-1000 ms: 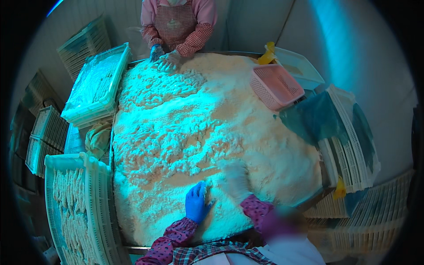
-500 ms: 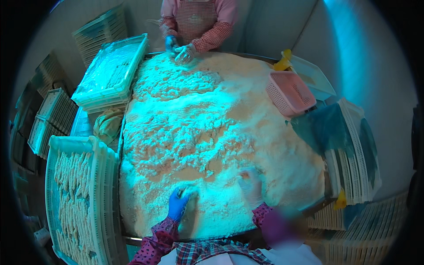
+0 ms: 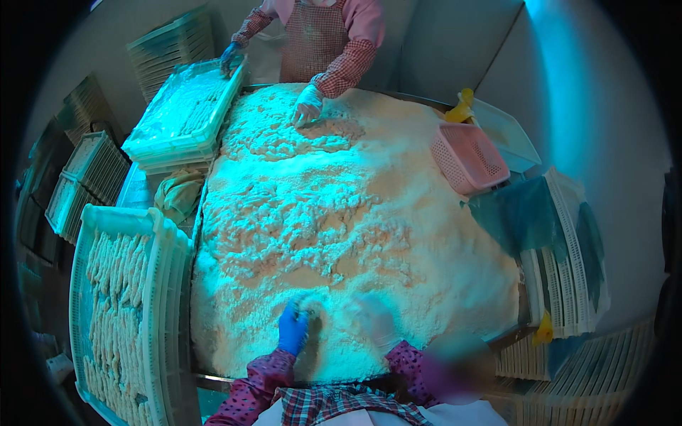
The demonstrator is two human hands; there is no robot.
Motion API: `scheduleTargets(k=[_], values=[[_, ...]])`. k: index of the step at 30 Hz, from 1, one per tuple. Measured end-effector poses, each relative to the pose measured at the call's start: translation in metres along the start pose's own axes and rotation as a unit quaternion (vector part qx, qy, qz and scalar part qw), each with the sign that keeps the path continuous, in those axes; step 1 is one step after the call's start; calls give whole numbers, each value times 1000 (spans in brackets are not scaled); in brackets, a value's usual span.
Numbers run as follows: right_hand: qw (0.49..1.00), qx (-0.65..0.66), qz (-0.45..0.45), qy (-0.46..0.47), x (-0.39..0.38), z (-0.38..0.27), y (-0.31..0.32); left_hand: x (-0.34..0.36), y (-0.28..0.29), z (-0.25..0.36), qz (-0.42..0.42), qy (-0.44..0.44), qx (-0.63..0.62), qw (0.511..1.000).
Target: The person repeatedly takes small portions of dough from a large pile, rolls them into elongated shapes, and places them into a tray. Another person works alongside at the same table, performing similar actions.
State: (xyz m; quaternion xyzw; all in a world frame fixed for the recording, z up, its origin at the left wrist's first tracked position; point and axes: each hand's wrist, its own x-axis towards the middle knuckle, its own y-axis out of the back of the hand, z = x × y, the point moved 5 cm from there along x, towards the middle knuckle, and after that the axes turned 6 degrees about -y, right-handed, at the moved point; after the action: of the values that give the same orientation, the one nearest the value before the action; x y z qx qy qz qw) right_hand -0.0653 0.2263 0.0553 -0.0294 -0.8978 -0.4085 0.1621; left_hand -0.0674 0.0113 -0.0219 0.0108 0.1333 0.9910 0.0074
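A broad table bears a thick layer of pale, crumb-like coating [image 3: 455,284], with lumpy coated pieces [image 3: 284,206] heaped across its left and middle. My left hand [image 3: 293,328], in a blue glove, is low over the crumbs near the front edge. Its fingers are curled closed; what they hold, if anything, is covered in crumbs and cannot be made out. To its right, my right hand [image 3: 376,325] wears a pale, translucent glove. Motion smears its fingers against the crumbs, so their pose is unclear.
A stack of white trays [image 3: 153,284] holding rows of coated strips stands at left, another tray stack [image 3: 186,106] behind it. A cloth [image 3: 179,193] lies between them. A pink basket [image 3: 469,157] sits at far right. Across the table, a co-worker [image 3: 316,42] works.
My right hand has moved left, closer to my left hand, which shifted slightly. The co-worker's hands have parted: one reaches onto the far-left tray, the other down to the crumbs.
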Motion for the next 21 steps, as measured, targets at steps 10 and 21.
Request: scheduleTargets(k=[10, 21], values=[[994, 72, -3, -82, 12, -13, 11, -24, -14, 36, -91, 277, -560, 776], [985, 99, -81, 111, -2, -102, -47, -29, -53, 119, 276, -313, -568, 709]])
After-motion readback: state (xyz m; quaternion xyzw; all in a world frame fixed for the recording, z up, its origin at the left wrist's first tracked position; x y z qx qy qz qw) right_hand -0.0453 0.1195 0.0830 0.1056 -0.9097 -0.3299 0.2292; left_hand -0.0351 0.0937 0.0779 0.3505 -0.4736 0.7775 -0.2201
